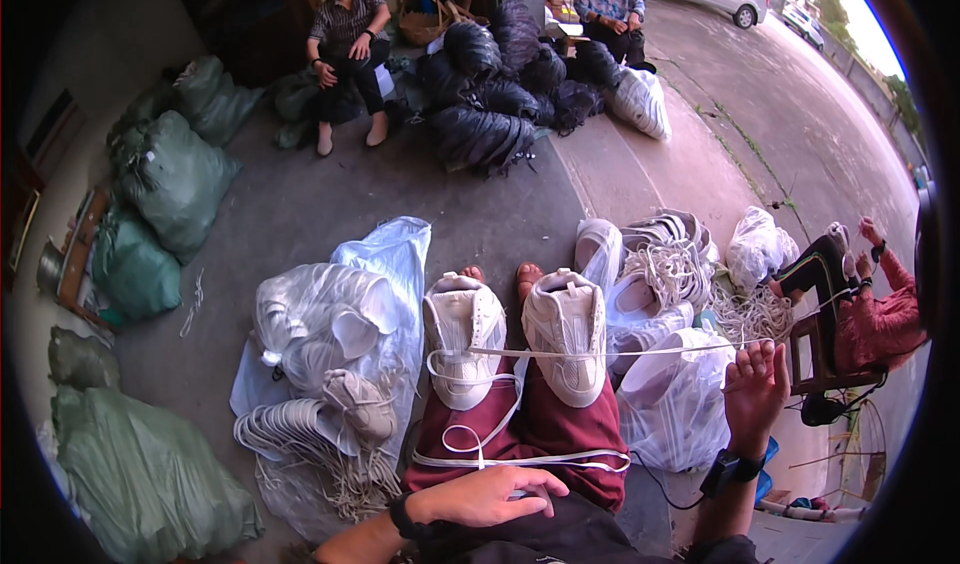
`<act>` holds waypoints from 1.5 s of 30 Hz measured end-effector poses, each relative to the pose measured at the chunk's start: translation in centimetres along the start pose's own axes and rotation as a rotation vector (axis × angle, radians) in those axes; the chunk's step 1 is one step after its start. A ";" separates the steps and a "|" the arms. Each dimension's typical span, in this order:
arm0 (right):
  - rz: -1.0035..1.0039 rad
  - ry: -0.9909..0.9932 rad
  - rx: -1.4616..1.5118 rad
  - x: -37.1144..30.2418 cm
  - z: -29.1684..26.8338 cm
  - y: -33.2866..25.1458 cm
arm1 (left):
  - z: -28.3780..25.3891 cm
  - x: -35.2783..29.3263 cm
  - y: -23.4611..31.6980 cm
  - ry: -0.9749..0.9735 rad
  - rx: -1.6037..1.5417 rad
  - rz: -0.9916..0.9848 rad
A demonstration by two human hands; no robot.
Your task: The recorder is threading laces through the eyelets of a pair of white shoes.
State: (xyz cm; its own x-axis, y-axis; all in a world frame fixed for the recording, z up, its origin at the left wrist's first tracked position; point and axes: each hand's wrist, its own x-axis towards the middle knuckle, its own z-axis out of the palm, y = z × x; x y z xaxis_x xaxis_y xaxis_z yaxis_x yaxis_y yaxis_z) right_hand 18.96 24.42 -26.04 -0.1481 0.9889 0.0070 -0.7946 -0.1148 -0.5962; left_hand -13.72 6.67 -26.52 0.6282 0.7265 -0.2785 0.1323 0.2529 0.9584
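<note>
Two off-white sneakers, the left shoe (pixel 458 382) and the right shoe (pixel 567 379), rest side by side on my knees over dark red trousers. A flat white shoelace (pixel 640 352) runs from the left shoe's eyelets, across the right shoe, out to my right hand (pixel 755 394). That hand is raised at the right, its fingertips pinched on the lace, which is stretched nearly straight. The rest of the lace loops loosely over my thighs. Near my lap, my left hand (pixel 485 496) hovers with thumb and fingers apart, holding nothing visible.
White shoes in clear plastic (pixel 325 314) and bundled laces (pixel 350 479) lie at my left. More shoes, laces (pixel 675 264) and a clear bag (pixel 680 404) sit at my right. Green sacks (pixel 150 464) line the left; black bags (pixel 490 124) lie ahead. Seated people (pixel 350 34) are nearby.
</note>
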 end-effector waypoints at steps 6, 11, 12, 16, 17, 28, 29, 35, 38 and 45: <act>0.027 0.049 -0.134 0.2 -0.6 1.1 | -0.2 0.0 -2.0 0.050 -0.115 0.025; 0.072 0.071 -0.215 0.2 0.0 2.5 | -0.5 -0.4 -2.8 0.120 -0.141 0.029; 0.072 0.081 -0.249 0.3 0.1 2.9 | -0.5 -0.5 -3.0 0.120 -0.142 0.029; 0.079 0.091 -0.545 0.2 -0.2 3.5 | -0.7 -1.0 -2.5 0.170 -0.158 0.028; 0.082 0.053 -0.577 0.3 -1.3 3.4 | -0.9 -1.0 -2.2 0.161 -0.196 -0.029; 0.147 0.000 -0.756 0.3 -1.1 5.9 | -1.1 -1.7 -3.4 0.203 -0.341 -0.029; 0.162 -0.002 -0.787 0.3 -0.9 6.1 | -1.2 -1.8 -3.3 0.205 -0.347 -0.026; 0.223 -0.024 -0.893 0.0 -0.3 6.8 | -1.7 -2.3 -2.7 0.225 -0.357 -0.053; 0.245 -0.043 -0.913 0.0 0.0 7.1 | -2.0 -2.6 -2.8 0.263 -0.347 -0.035; 0.254 -0.125 -0.992 0.1 -0.3 7.8 | -2.6 -3.2 -3.8 0.346 -0.373 -0.015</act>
State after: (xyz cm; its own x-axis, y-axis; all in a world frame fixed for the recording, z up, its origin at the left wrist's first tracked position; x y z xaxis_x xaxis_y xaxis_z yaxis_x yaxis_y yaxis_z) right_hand 12.87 23.67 -30.94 -0.3495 0.9228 -0.1621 0.1036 -0.1340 -0.9856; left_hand -18.27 5.03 -29.40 0.3289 0.8743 -0.3569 -0.1835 0.4299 0.8840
